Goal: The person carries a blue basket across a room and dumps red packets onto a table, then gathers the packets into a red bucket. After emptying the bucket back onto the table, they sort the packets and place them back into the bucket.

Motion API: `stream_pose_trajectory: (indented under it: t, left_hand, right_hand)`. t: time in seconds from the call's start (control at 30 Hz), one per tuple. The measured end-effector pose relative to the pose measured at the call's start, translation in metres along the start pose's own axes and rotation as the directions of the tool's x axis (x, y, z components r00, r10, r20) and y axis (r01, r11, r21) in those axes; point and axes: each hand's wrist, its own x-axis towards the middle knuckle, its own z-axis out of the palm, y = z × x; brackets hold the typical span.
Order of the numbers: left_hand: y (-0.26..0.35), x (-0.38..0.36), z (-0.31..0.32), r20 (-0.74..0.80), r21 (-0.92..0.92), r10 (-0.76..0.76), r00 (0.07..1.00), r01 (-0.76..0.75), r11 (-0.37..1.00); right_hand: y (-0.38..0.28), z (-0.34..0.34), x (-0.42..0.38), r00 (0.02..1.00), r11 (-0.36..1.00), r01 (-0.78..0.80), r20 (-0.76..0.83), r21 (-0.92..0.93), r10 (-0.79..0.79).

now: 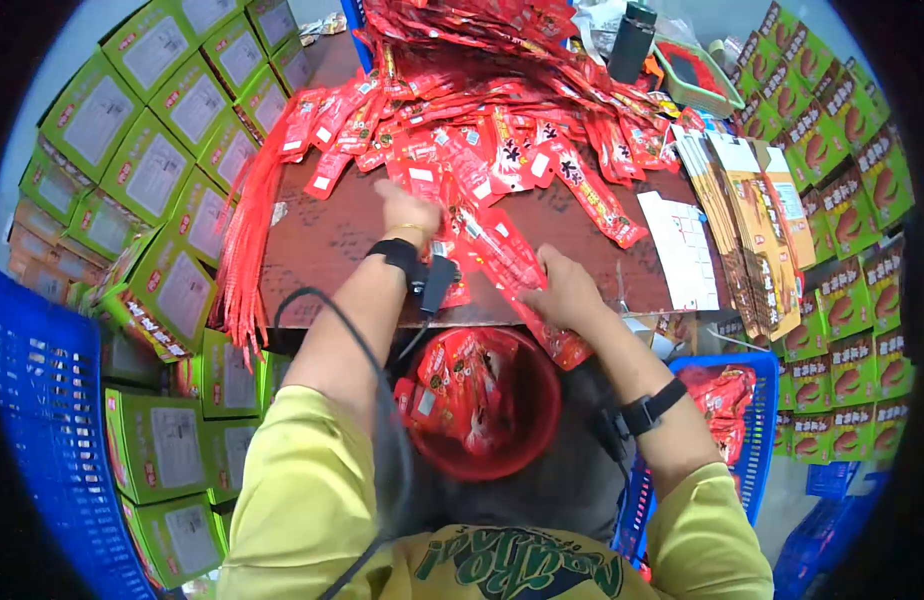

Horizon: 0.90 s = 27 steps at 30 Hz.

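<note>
Red printed packets point(482, 50) are heaped across the back of the dark red table point(322, 235). My left hand point(409, 212) reaches over the near side of the heap, its fingers apart, beside a few packets with white labels. My right hand point(565, 290) is closed round long red packets point(510, 262) that slant over the table's front edge. Below the edge, a red basin point(542, 425) holds more red packets point(462, 380). A bundle of thin red strips point(250, 230) hangs over the table's left side.
Green boxes point(152, 170) are stacked at the left, and more green cartons point(852, 210) at the right. Flat cardboard point(747, 220), a white sheet point(677, 245), a dark bottle point(632, 42) and a green basket point(697, 95) lie at right. Blue crates point(762, 430) flank me.
</note>
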Motion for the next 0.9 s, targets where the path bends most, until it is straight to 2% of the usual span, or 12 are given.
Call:
stream_pose_trajectory:
  t: [0.13,0.23,0.3,0.33,0.4,0.43,0.47,0.53,0.67,0.77,0.83,0.9]
  left_hand:
    - [0.055,-0.098,-0.069,0.086,-0.593,0.208,0.974,-0.118,0.797]
    - [0.019,-0.209,-0.088,0.115,-0.59,0.117,0.986,-0.027,0.807]
    - [-0.016,-0.265,-0.087,0.273,-0.129,0.49,0.828,-0.473,0.871]
    - [-0.049,-0.284,-0.074,0.359,-0.123,0.327,0.874,-0.303,0.945]
    - [-0.092,-0.29,-0.071,0.544,-0.003,0.416,0.729,-0.494,0.87]
    - [-0.083,-0.286,-0.081,0.572,0.131,0.364,0.735,-0.52,0.844]
    - [-0.057,-0.286,-0.087,0.181,0.239,0.353,0.918,-0.389,0.89]
    - [-0.011,-0.246,-0.115,-0.044,0.16,0.45,0.892,-0.438,0.885]
    - [0.011,-0.111,-0.078,0.114,0.193,0.486,0.866,-0.499,0.845]
    - [0.034,-0.036,-0.014,0.003,0.492,0.295,0.955,-0.259,0.831]
    - [0.039,-0.02,-0.005,0.056,0.516,0.211,0.976,-0.209,0.831]
    - [0.039,-0.015,-0.01,0.084,0.52,0.191,0.978,-0.207,0.829]
  right_hand:
    - [0.004,-0.005,-0.047,0.903,0.928,0.076,-0.42,0.366,0.092]
    - [-0.027,0.008,-0.117,0.805,0.716,0.203,-0.53,0.668,0.267]
    - [0.012,0.066,-0.142,0.918,0.962,0.044,-0.392,0.269,0.068]
    - [0.008,0.075,-0.146,0.917,0.979,0.173,-0.379,0.105,-0.122]
    - [0.013,0.093,-0.147,0.888,0.948,0.311,-0.333,-0.067,-0.316]
    - [0.024,0.108,-0.143,0.959,0.974,0.214,-0.172,-0.08,-0.225]
    - [0.029,0.117,-0.142,0.994,0.989,0.106,-0.001,-0.1,-0.107]
    - [0.01,0.096,-0.134,0.995,0.987,0.036,0.102,-0.156,-0.021]
    - [-0.046,0.036,-0.084,0.463,0.819,0.501,0.886,-0.278,0.018]
    - [-0.088,-0.009,-0.003,0.894,0.929,0.338,0.36,-0.15,-0.268]
    - [-0.067,-0.01,0.085,0.949,0.966,0.255,-0.202,0.034,-0.243]
    - [-0.039,-0.003,0.165,0.819,0.959,0.138,-0.515,-0.249,-0.252]
